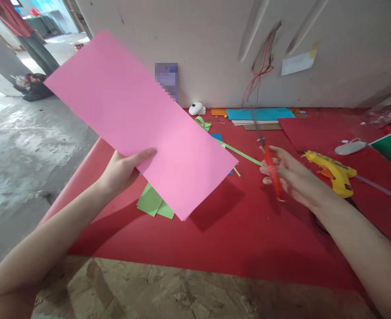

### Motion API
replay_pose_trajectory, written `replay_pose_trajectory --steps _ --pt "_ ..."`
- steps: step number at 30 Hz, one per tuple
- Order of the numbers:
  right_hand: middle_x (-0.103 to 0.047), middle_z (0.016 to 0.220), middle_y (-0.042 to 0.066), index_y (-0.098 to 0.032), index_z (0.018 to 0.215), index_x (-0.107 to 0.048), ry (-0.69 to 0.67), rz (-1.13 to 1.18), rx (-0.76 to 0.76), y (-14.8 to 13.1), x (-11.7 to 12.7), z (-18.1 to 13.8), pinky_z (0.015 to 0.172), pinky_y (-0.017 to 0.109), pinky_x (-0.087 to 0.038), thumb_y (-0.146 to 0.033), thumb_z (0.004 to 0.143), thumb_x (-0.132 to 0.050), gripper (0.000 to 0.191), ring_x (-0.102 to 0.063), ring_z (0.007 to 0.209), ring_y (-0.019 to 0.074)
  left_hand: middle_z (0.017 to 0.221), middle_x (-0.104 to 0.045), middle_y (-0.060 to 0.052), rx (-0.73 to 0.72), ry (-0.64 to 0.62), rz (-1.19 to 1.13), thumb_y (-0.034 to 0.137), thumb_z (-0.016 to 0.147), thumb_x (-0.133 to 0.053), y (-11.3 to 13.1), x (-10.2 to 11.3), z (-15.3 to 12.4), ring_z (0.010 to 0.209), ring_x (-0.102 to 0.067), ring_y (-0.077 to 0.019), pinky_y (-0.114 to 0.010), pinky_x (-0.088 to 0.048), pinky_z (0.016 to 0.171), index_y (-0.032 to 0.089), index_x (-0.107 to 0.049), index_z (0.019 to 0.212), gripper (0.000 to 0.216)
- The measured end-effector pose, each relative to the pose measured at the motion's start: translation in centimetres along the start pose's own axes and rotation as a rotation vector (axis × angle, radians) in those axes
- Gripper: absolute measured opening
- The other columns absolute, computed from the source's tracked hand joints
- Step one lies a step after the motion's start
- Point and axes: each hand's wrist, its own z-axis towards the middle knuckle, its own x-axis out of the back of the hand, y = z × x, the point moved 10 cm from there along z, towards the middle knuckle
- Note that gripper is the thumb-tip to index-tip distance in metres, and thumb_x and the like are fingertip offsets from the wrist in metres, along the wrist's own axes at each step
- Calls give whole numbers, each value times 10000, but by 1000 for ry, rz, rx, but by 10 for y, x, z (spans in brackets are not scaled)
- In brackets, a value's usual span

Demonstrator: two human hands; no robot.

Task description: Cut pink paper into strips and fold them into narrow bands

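A long sheet of pink paper [142, 115] is tilted above the table, pinched near its lower left edge by my left hand [125, 168]. The thumb lies on top; the other fingers are mostly hidden beneath. My right hand [284, 173] is closed around red-handled scissors [272, 170], blurred, with the blades pointing up and away. The scissors are apart from the pink paper. Under the paper lie green paper pieces [152, 201], partly covered. A thin green paper strip [241, 153] runs toward my right hand; whether it touches the fingers I cannot tell.
On the red tabletop [215, 248], a yellow glue gun [333, 170] lies right of my right hand, near a glue stick [377, 186]. Blue paper [260, 114] lies by the wall, beside a small white object [197, 108]. A person [25, 35] stands at the far left.
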Motion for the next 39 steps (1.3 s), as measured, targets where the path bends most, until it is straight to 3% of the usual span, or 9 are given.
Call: replay_pose_trajectory --steps 3,6,10,15,20,26,29,34,39 --pt "-347 648 -16 -243 885 -449 -105 237 48 -25 -10 -15 470 270 -384 -442 791 -412 224 -398 535 128 1158 -688 -30 -31 48 -50 148 736 -734 10 8 2 1113 -620 -254 -397 -555 932 289 -461 1334 672" --pt "-460 666 23 -226 798 -478 -214 387 65 -42 -23 -32 489 293 -431 -359 759 -456 140 -476 563 147 1136 -697 -10 -89 115 -87 128 732 -731 20 18 4 1094 -627 -241 -385 -555 936 291 -469 1327 670" --pt "-629 847 66 -224 912 -580 -575 645 81 -62 -58 -64 626 341 -525 -204 610 -492 315 -626 758 205 1101 -709 14 -97 165 -161 121 749 -691 22 29 11 1119 -613 -238 -406 -515 1008 258 -545 1252 542" --pt "-664 979 58 -258 1131 -583 -972 755 17 -71 -88 -111 771 368 -534 -198 817 -431 355 -659 858 189 1045 -726 4 -15 161 -222 117 752 -674 9 31 18 1203 -558 -246 -408 -474 1064 194 -617 1131 391" --pt "-650 1108 60 -303 1318 -473 -992 762 -35 -67 -86 -123 859 379 -508 -243 894 -434 430 -657 887 184 963 -742 -4 9 129 -237 116 752 -677 3 26 17 1215 -553 -250 -414 -470 1072 192 -619 1113 374" --pt "-666 931 93 -210 834 -694 -1055 585 -78 -75 -93 -123 815 375 -524 -363 833 -453 285 -646 864 226 991 -737 17 4 148 -215 129 728 -687 8 23 14 1242 -532 -248 -406 -469 1075 229 -610 1140 431" --pt "-643 796 69 -215 839 -679 -1041 604 -85 -78 -93 -120 777 372 -529 -367 797 -455 274 -630 794 213 1004 -734 7 13 158 -200 132 721 -688 7 25 14 1244 -531 -249 -406 -470 1073 221 -605 1156 453" --pt "-647 952 109 -207 790 -659 -1127 553 -62 -79 -91 -128 825 429 -519 -416 807 -432 309 -627 874 248 1060 -721 4 -21 164 -202 132 736 -682 9 31 16 1222 -548 -245 -389 -472 1075 198 -613 1138 414" --pt "-664 788 82 -214 714 -641 -1025 490 6 -83 -87 -120 721 372 -550 -369 783 -413 284 -656 731 212 1004 -735 5 -36 156 -220 114 743 -679 10 31 17 1198 -568 -239 -390 -469 1076 192 -590 1179 452"
